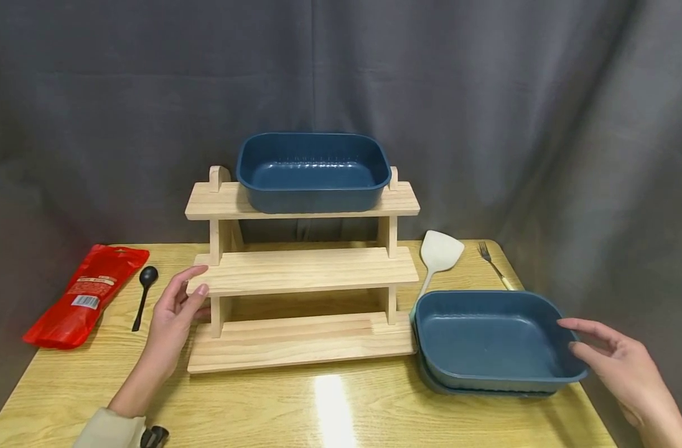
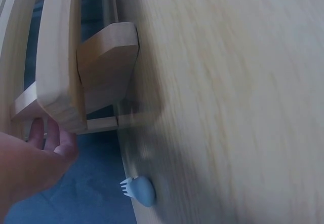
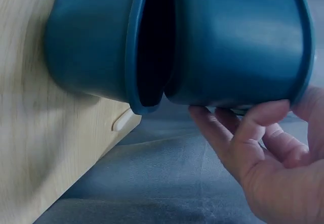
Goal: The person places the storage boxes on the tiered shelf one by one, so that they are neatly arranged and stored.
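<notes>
Tbl (image 1: 251,407), blue tub (image 1: 486,348) (pkt (image 1: 83,297) illegible)

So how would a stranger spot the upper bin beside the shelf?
Find the tiered wooden shelf. Right of it in the head view, a blue bin is over a lower bin. Unlike that or the bin up top, it's in the right hand.

A pale wooden three-tier rack (image 1: 313,272) is standing upright near the head view's centre. Toward four o'clock, a round-cornered dark-blue basin (image 1: 495,345) is facing open side up, just beside the rack's lowest tier (image 1: 302,342).
</notes>
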`<state>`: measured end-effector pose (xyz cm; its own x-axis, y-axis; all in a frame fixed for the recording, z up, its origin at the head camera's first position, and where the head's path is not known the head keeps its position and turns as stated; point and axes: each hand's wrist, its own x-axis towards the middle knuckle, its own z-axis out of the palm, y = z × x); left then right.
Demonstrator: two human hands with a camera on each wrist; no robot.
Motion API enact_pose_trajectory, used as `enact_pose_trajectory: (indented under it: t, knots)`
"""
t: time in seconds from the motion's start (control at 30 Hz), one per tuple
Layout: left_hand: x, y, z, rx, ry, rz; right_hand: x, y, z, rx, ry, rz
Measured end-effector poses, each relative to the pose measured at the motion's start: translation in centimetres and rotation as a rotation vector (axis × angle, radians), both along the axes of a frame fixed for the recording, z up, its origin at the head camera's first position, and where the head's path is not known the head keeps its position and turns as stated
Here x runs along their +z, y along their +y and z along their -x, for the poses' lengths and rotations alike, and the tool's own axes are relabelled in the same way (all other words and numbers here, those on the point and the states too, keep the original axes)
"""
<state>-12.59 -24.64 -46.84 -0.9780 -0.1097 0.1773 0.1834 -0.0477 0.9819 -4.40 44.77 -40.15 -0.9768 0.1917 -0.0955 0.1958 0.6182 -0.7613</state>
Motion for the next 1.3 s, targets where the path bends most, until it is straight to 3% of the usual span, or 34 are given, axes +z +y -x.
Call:
enact_pose_trajectory:
  t: [0.27,0.47,0.57,0.7,0.87,1.0,1.07,1.13,1.3]
  knots:
    - [0.1,0.0,0.0,-0.005,0.023,-0.015,0.2,-0.2,-1.0,-0.085,0.048,0.106]
    - [0.0,-0.1,0.0,0.0,0.021,0.0,1.1,-1.1,-1.3,-0.204,0.06,0.284]
    - [-0.2,-0.2,0.0,0.003,0.018,0.012,1.5,-2.0,-1.3,-0.251,0.114,0.355]
    - [-0.2,-0.2,0.0,0.001,0.018,0.011,2.1,-3.3,-1.1,-0.285,0.142,0.317]
    - [-0.1,-0.3,0.0,0.004,0.024,-0.003,3.1,-4.9,-0.6,-0.27,0.125,0.25]
    - [-0.1,-0.2,0.1,-0.004,0.033,-0.015,4.0,-6.3,-0.3,-0.223,0.162,0.362]
    - [-0.1,-0.1,0.2,-0.006,0.035,-0.017,4.4,-7.1,-0.1,-0.199,0.173,0.34]
    - [-0.1,-0.1,0.3,-0.007,0.035,-0.019,4.7,-7.9,0.2,-0.169,0.203,0.392]
    - [-0.2,-0.1,0.2,-0.004,0.025,-0.027,5.1,-10.1,1.1,-0.121,0.187,0.406]
